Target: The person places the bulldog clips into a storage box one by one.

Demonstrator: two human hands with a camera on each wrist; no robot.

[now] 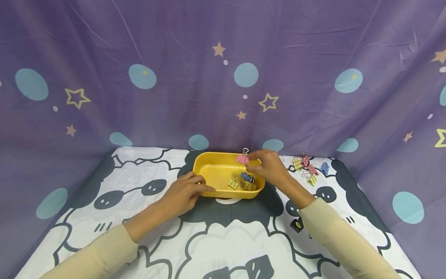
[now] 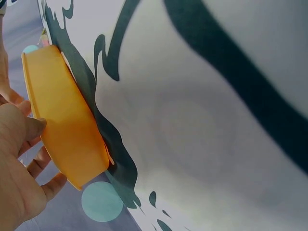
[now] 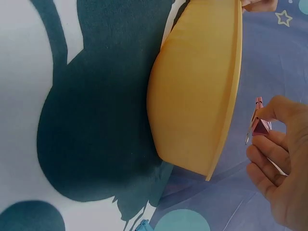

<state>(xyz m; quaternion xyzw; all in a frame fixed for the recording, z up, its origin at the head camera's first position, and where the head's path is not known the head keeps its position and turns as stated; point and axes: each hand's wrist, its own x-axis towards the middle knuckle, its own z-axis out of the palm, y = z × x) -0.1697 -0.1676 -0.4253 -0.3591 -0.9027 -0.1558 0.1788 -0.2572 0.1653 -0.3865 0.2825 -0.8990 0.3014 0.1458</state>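
Observation:
A yellow plastic tray (image 1: 213, 172) lies on the table. My left hand (image 1: 186, 190) grips its near left rim; in the left wrist view the thumb (image 2: 36, 127) presses on the outer wall and the fingers reach over the edge. Above the tray's right side, my right hand (image 1: 271, 167) pinches a pink binder clip (image 1: 242, 159) between thumb and fingertips, its wire handle pointing up. The right wrist view has this pink clip (image 3: 261, 127) beside the rim, apart from it. Inside the tray's right end sit a blue binder clip (image 1: 247, 177) and yellow binder clips (image 1: 233, 183).
Right of the tray, several pink, yellow and blue binder clips (image 1: 312, 169) lie loosely grouped near the back edge. A small black square object (image 1: 297, 225) shows beside the right forearm. A sheep-patterned cloth (image 1: 146, 201) covers the table, and a purple curtain (image 1: 181, 97) hangs behind.

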